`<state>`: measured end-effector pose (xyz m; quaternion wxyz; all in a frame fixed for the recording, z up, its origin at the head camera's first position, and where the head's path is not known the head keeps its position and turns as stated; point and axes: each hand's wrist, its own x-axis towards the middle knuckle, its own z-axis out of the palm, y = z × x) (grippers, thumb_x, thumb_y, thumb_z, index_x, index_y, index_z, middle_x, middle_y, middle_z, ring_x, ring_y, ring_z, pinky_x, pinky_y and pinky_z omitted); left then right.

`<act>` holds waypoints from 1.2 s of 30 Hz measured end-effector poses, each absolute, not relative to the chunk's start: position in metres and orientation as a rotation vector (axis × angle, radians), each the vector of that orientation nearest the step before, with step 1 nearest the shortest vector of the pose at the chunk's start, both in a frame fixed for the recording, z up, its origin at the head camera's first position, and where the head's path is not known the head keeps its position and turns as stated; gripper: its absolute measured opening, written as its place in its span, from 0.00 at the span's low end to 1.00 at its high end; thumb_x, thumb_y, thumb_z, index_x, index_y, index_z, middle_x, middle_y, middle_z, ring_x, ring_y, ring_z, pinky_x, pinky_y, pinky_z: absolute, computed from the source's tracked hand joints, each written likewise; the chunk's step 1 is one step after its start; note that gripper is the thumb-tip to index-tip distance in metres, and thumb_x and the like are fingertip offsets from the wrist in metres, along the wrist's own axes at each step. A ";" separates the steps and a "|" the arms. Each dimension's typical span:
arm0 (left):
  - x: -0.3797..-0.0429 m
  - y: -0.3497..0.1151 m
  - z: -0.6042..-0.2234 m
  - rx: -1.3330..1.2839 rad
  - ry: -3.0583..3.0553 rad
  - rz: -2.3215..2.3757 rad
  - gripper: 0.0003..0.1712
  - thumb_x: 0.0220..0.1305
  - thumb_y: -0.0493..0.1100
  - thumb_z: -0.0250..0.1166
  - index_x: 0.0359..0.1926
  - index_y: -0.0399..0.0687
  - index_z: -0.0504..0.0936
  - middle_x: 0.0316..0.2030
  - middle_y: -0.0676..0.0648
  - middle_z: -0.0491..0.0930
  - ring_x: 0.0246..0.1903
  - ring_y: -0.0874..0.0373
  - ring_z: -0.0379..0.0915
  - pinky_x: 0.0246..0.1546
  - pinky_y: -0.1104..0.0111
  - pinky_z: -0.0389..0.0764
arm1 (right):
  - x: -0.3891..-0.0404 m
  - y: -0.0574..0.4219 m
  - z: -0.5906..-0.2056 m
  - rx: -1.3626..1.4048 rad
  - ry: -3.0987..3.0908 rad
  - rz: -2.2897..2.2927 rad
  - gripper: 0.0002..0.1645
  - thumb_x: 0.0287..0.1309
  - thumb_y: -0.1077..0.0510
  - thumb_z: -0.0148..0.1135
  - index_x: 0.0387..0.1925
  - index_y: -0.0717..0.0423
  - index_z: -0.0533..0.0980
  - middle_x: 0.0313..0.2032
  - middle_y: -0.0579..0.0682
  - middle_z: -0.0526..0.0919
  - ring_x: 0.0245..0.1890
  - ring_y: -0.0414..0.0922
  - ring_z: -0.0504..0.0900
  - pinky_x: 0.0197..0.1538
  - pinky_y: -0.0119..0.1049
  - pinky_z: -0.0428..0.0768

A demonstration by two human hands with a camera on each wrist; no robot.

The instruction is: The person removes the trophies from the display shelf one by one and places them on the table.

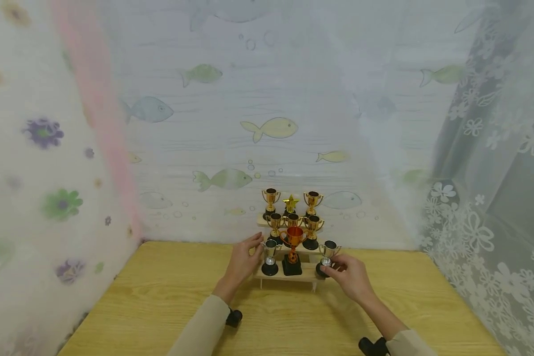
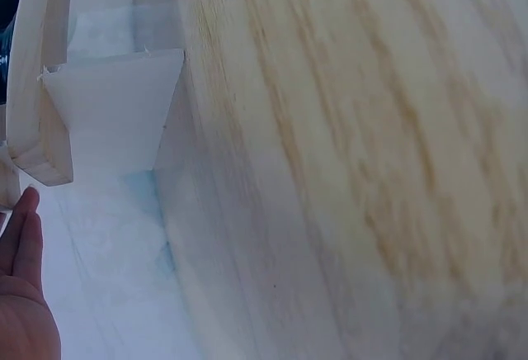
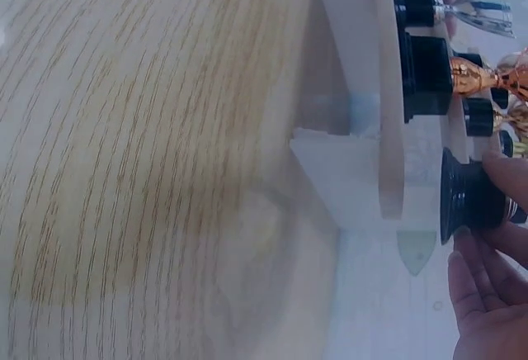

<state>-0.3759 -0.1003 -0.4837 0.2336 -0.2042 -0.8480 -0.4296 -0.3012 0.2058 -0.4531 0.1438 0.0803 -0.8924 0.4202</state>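
Observation:
By its black base, my right hand [image 1: 349,278] grips a small silver trophy cup [image 1: 329,248] at the right end of a wooden tiered stand [image 1: 280,278]. In the right wrist view that black base [image 3: 470,199] appears slightly above the board's level. My left hand [image 1: 242,259] is beside the stand's left end, fingers fairly straight, holding nothing. Its fingertips are close to a board end [image 2: 49,158]; whether they touch is unclear. On the bottom tier stand another silver trophy cup [image 1: 270,254] and a copper-orange trophy cup [image 1: 293,242].
Several gold trophy cups [image 1: 313,199] fill the upper tiers, with a gold star trophy [image 1: 290,202] at top middle. The stand is on a wood-grain table [image 1: 182,282]. Behind it hangs a fish-printed curtain [image 1: 222,123]; lace [image 1: 480,222] hangs at right.

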 end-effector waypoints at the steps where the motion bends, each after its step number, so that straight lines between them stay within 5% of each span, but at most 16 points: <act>1: -0.376 -0.100 -0.484 -0.558 -2.329 -1.180 0.18 0.73 0.39 0.62 0.57 0.33 0.84 0.63 0.37 0.78 0.63 0.41 0.74 0.62 0.49 0.77 | -0.301 0.207 -0.453 0.230 -2.575 1.209 0.16 0.57 0.55 0.77 0.43 0.60 0.86 0.37 0.50 0.87 0.35 0.43 0.81 0.35 0.34 0.80; 36: -0.376 -0.101 -0.483 -0.558 -2.323 -1.163 0.18 0.72 0.39 0.63 0.56 0.32 0.84 0.61 0.38 0.80 0.62 0.40 0.76 0.61 0.49 0.77 | -0.298 0.243 -0.454 0.176 -2.643 1.160 0.22 0.61 0.54 0.74 0.50 0.66 0.83 0.41 0.56 0.86 0.38 0.48 0.82 0.38 0.39 0.81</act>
